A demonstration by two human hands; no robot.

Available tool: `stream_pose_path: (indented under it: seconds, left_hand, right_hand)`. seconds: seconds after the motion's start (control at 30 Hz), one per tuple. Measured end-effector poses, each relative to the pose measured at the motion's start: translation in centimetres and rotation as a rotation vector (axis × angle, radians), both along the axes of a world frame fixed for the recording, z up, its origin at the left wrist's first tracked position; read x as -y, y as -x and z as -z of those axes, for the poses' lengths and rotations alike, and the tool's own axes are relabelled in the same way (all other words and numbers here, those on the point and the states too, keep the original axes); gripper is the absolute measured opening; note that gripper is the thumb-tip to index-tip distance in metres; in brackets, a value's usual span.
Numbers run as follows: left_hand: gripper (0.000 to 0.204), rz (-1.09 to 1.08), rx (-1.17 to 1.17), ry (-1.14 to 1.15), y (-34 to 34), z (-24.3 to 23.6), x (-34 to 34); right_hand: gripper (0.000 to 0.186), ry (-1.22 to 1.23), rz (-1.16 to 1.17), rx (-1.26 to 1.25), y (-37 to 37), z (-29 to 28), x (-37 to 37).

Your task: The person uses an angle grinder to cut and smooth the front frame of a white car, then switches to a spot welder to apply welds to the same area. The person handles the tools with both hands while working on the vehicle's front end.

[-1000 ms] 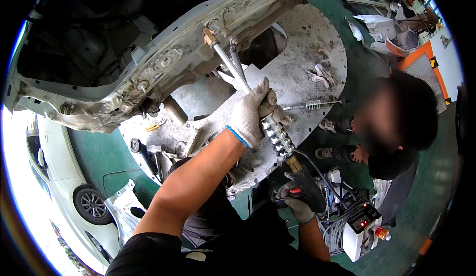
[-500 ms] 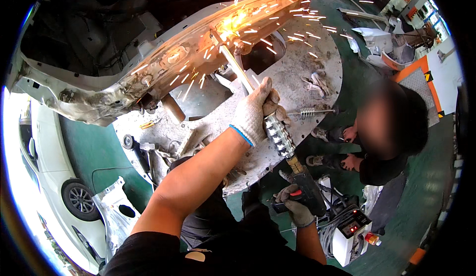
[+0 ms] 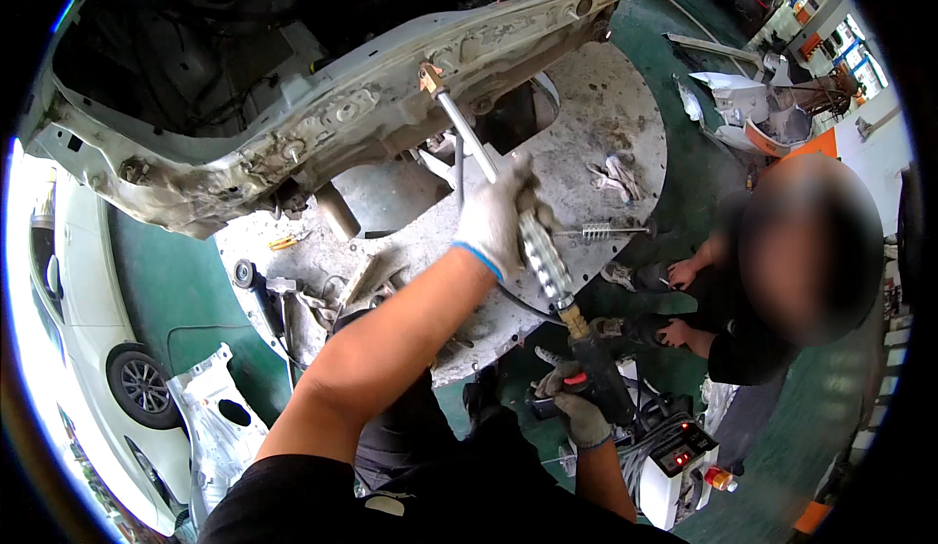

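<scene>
A dent-puller welding gun [image 3: 604, 378] stretches from near my waist to a damaged bare-metal car body panel [image 3: 342, 109]. My left hand [image 3: 493, 219], in a white glove with a blue cuff, is wrapped round the gun's metal rod [image 3: 467, 135] at the upper end of its ribbed slide weight [image 3: 545, 262]; the fingertips are slightly blurred. At the panel's face sits the rod's copper-coloured tip [image 3: 430, 80], apparently touching it. My right hand [image 3: 578, 409], in a grey glove, holds the black pistol grip beside the red trigger, one finger stretched out.
Below the panel lies a round metal platform [image 3: 596, 85] with cut-outs, bearing gloves [image 3: 618, 177], an angle grinder [image 3: 256, 290] and a hammer [image 3: 283, 295]. A person [image 3: 743, 348] crouches at right near a white machine [image 3: 664, 490] with cables. A white car [image 3: 83, 290] stands left.
The sparks and orange glow at the tip are gone. A finger of my right hand has stretched away from the trigger. The crouching person's head has shifted right and downward in the picture.
</scene>
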State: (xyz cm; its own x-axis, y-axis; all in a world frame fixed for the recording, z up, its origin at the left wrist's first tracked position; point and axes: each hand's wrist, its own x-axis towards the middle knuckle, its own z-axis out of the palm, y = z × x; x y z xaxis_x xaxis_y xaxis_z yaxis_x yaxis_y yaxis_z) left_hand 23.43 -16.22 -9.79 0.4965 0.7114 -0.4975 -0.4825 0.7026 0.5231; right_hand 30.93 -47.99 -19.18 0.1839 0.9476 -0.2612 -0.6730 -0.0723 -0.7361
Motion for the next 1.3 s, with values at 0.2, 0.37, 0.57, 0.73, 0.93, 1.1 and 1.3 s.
stream_pose_path:
  seconds: [0.2, 0.37, 0.57, 0.73, 0.93, 1.1, 1.3]
  left_hand:
    - [0.033, 0.044, 0.063, 0.038, -0.2, -0.5, 1.9]
    - [0.05, 0.29, 0.867, -0.152, 0.6, 2.3, 1.5]
    - [0.04, 0.118, 0.049, 0.194, -1.4, 1.9, 3.5]
    - [0.038, 0.132, -0.034, 0.164, -1.4, 2.5, 3.1]
    - [0.03, 0.066, -0.041, 0.113, -0.8, 1.6, 2.0]
    - [0.038, 0.078, 0.0, 0.089, -0.1, 1.1, 1.3]
    - [0.057, -0.146, 0.144, -0.102, 1.3, 2.3, -1.4]
  right_hand:
    - [0.033, 0.015, -0.001, 0.07, -1.1, 3.2, 0.8]
    - [0.022, -0.06, 0.154, 1.209, -2.7, -2.7, -0.7]
    - [0.033, 0.03, -0.016, 0.224, -2.8, 2.4, 3.2]
    - [0.044, 0.053, 0.013, -0.129, -0.8, 3.2, 2.6]
    - [0.043, -0.002, -0.026, -0.139, -0.6, 3.5, 0.6]
    - [0.043, 0.047, -0.028, -0.218, -0.9, 6.2, 1.1]
    - [0.039, 0.13, 0.022, -0.176, -2.0, 5.5, 1.2]
